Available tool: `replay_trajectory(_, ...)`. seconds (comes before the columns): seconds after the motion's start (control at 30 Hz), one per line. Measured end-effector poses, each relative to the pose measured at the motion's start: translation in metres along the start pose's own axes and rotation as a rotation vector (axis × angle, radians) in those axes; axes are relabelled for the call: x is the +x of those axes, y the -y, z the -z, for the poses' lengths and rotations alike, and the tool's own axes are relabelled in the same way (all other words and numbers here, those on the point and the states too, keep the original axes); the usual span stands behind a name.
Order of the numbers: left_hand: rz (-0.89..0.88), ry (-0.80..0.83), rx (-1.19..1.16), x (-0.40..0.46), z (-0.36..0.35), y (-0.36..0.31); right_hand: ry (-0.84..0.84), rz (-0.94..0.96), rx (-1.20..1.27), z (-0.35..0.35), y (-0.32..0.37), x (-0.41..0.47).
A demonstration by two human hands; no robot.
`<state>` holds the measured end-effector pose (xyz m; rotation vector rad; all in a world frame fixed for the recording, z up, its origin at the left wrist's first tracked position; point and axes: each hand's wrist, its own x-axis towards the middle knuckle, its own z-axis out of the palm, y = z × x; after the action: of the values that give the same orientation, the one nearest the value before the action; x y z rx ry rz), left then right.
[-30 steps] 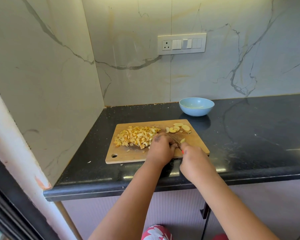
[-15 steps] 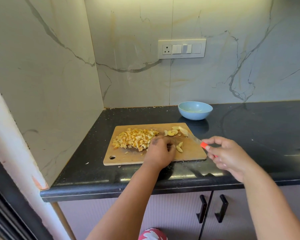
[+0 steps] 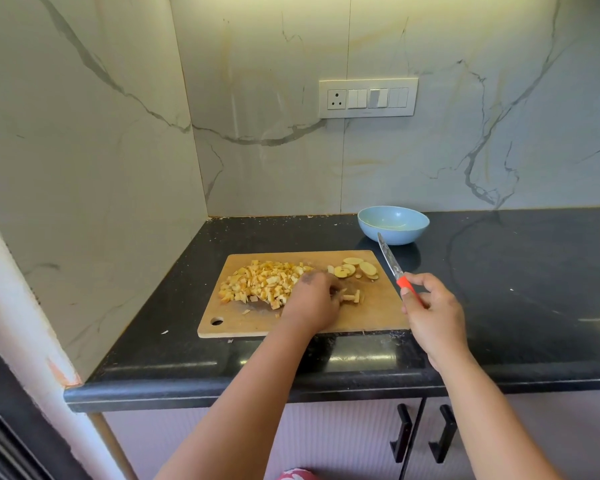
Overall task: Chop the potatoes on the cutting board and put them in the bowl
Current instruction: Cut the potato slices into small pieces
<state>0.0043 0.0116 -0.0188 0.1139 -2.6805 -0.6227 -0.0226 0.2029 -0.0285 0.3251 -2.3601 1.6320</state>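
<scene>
Near the board: black stone counter [image 3: 499, 271] w/ a rectangular light-wood cutting board [image 3: 378, 313] at its middle; all places below are given relative to that board.
Diced potato: heap of small yellow potato cubes [image 3: 260, 282] on the board's left half.
Sticks: a few short pale potato strips [image 3: 352, 296] on the board centre, just right of the left hand's fingertips, touching or nearly so; long axes run roughly left-right.
Slices: round uncut potato slices [image 3: 355, 267] at the board's far right corner.
Left hand [image 3: 314, 301]: palm down on the board, fingers bent over the strips; whether it pinches them can't be told.
Right hand [image 3: 433, 311]: just off the board's right edge, thumb & fingers clamped on the red-handled knife [image 3: 397, 271]; blade lifted, tip aimed away toward the bowl.
Bowl: round light-blue bowl [image 3: 394, 225] behind the board's far right corner, no potato visible inside.
Key relation: strips lie left of the knife hand, w/ the left hand nearer them; judgement: blade must swing left & come down across their long axes.
Progress: judgement: most chopping done; slices & the transfer to the bowl remain.
</scene>
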Motion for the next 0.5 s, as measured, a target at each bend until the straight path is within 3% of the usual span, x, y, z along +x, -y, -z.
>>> replay_trajectory(0.5, 0.061, -0.035, 0.064, 0.015, -0.011, -0.019, 0.029, 0.043, -0.019, -0.002, -0.001, -0.001)
